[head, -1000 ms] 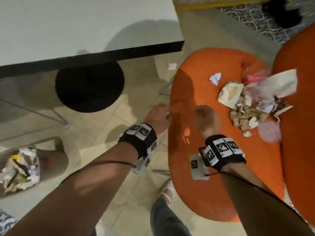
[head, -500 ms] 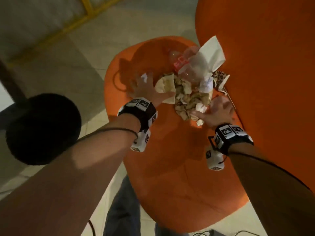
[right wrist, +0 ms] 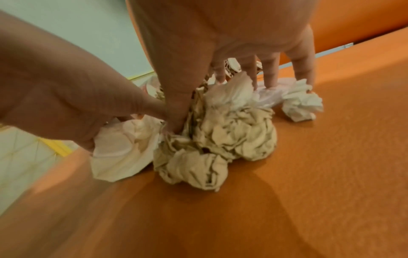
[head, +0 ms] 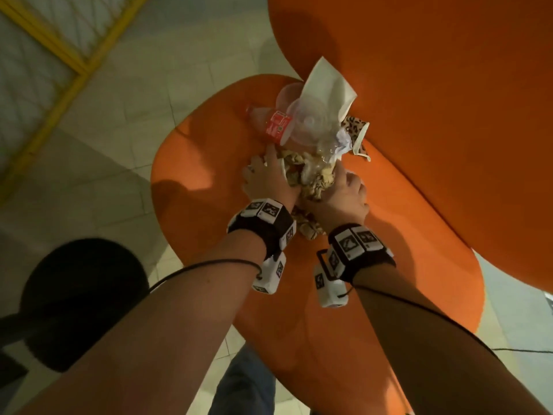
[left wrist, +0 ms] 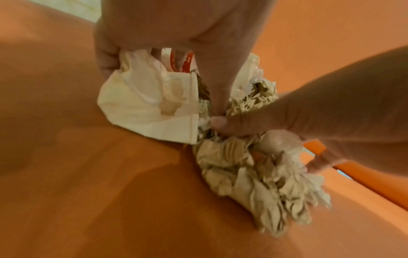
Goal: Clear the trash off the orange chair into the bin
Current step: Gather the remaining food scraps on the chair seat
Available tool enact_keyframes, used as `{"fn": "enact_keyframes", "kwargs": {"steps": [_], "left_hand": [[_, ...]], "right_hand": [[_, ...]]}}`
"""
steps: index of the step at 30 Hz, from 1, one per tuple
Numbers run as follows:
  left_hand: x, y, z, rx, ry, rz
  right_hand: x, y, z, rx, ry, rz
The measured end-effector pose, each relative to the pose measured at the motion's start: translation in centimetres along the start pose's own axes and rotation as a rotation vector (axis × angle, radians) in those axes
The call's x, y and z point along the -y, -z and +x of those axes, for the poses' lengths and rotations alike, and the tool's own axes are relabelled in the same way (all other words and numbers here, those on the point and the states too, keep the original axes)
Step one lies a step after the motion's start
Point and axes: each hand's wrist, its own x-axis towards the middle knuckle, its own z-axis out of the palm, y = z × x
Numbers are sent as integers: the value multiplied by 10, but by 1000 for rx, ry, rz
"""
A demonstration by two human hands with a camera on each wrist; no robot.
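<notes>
On the orange chair seat (head: 209,175) lies a heap of crumpled brown paper (head: 314,181), backed by a red-labelled plastic bottle (head: 276,125), clear plastic lids (head: 305,121), a white paper bag (head: 326,85) and a leopard-print cup (head: 354,130). My left hand (head: 263,172) (left wrist: 154,45) curls round a white paper wrapper (left wrist: 143,104) (right wrist: 119,153) at the heap's left side. My right hand (head: 344,187) (right wrist: 212,73) clutches the brown paper (left wrist: 243,174) (right wrist: 220,136) from the right, with its fingertips on a white tissue ball (right wrist: 302,103). The two thumbs meet in the heap. The bin is out of view.
The chair's tall orange back (head: 419,85) rises right behind the trash. A black round object (head: 80,301) stands on the tiled floor (head: 119,109) at the left. A yellow frame (head: 59,49) runs along the far left. My jeans-clad leg (head: 245,384) is below the seat's front edge.
The head view has swung from the floor and bin to the chair. Both hands have moved forward onto the trash heap and closed in on it from either side.
</notes>
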Motion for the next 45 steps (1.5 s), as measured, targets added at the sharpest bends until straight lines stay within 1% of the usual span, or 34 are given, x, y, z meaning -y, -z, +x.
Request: {"fn": "enact_keyframes", "kwargs": {"steps": [3, 5, 7, 9, 11, 14, 17, 20, 23, 25, 27, 29, 31, 32, 33, 34, 35, 37, 39, 40, 42, 45], "left_hand": [[3, 2, 5, 80, -29, 4], [6, 5, 5, 120, -47, 2], [7, 7, 2, 144, -80, 52], [8, 8, -2, 190, -110, 105], [12, 8, -3, 254, -117, 92], [16, 6, -6, 300, -111, -18], [19, 3, -9, 267, -145, -93], [23, 3, -10, 231, -182, -154], [28, 5, -12, 190, -187, -230], [32, 7, -16, 164, -167, -314], [34, 12, -22, 150, -179, -353], [37, 17, -32, 164, -234, -326], [38, 21, -46, 223, -313, -252], [39, 21, -52, 266, -361, -189], [39, 20, -59, 305, -415, -113], [40, 16, -65, 340, -473, -32], [40, 12, -69, 371, -526, 45], [37, 0, -75, 419, -604, 152], [33, -12, -78, 450, -677, 255], [31, -18, -79, 448, -704, 320], [27, -26, -80, 419, -714, 409], [26, -29, -78, 379, -694, 425]], "right_hand": [[-5, -7, -9, -4, 11, -22], [-11, -12, -18, -50, 77, -78], [-15, -16, -27, -97, 127, -141], [-17, -17, -32, -133, 148, -179], [-20, -15, -35, -150, 168, -167], [-27, -8, -36, -109, 186, -93], [-31, 4, -34, -94, 134, 48], [-34, 15, -38, -152, 45, 238], [-42, 21, -45, -200, 60, 346], [-49, 22, -50, -208, 117, 359], [-57, 22, -57, -260, 214, 288], [-62, 22, -64, -387, 331, 175], [-63, 26, -70, -437, 375, 107], [-63, 28, -72, -428, 415, 46], [-64, 29, -73, -359, 472, -5], [-64, 31, -75, -249, 519, -21], [-62, 33, -74, -110, 514, 1], [-63, 37, -69, 166, 445, -1], [-65, 38, -59, 326, 413, -114], [-66, 39, -54, 379, 414, -156], [-63, 50, -49, 453, 396, -128], [-62, 68, -52, 487, 353, -73]]}}
